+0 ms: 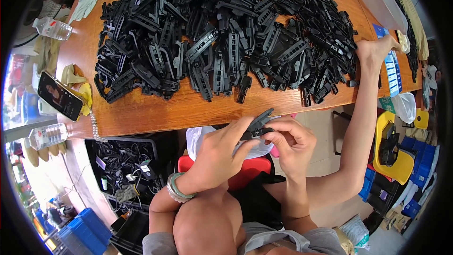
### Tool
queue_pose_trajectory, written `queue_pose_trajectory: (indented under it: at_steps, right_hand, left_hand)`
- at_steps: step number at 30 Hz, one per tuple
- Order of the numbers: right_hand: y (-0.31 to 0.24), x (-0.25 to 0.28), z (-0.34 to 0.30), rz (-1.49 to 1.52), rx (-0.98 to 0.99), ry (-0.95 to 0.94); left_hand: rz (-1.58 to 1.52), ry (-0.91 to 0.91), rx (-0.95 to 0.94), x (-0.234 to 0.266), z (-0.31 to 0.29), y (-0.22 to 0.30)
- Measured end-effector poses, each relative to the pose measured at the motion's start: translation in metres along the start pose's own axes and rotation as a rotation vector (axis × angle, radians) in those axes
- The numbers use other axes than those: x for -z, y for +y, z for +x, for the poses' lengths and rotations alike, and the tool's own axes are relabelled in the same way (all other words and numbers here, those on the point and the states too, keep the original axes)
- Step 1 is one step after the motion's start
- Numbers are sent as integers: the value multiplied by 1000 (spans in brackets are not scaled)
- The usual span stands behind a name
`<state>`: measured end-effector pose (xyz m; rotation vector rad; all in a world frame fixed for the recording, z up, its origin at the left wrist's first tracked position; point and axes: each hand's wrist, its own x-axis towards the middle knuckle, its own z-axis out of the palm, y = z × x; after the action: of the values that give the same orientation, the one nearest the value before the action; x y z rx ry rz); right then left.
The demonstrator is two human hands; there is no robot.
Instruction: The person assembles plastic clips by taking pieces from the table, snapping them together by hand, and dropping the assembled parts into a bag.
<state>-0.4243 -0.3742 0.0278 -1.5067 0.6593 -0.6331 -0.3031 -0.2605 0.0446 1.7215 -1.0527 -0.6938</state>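
In front of the table's near edge, my left hand (219, 148), with bracelets at the wrist, is closed around a long black plastic clip-like part (259, 123). From the other side my right hand (291, 144) pinches the lower end of the same part between thumb and fingers. Whether a second small piece sits at those fingertips I cannot tell. Beyond both hands, a big heap of similar black plastic parts (203, 42) covers much of the wooden table (165, 115).
A phone (59, 97) leans at the table's left, near two plastic bottles (53, 28). Below stands a dark crate (125, 160) of black parts. A bare leg (361, 137) reaches up to the table's right edge. A red stool (252, 166) and white plastic bag (196, 139) are beneath the hands.
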Motion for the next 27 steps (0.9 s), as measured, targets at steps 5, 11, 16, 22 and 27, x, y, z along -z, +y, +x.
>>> queue_pose_trajectory:
  at_steps: [5, 11, 16, 22, 27]
  right_hand:
    - [12, 10, 3, -18, 170, -38]
    - [5, 12, 1, 190, -48, -91]
    - [13, 18, 0, -109, 106, -141]
    - [17, 21, -1, -77, 123, -169]
    - [12, 22, 2, 73, -12, -215]
  left_hand:
    - [71, 8, -66, -6, 1, -8]
    - [71, -51, -175, -12, -3, -13]
    - [32, -44, -180, -15, -3, -14]
    - [12, -57, -182, -16, -3, -16]
    - [34, -32, -184, -17, -7, -17]
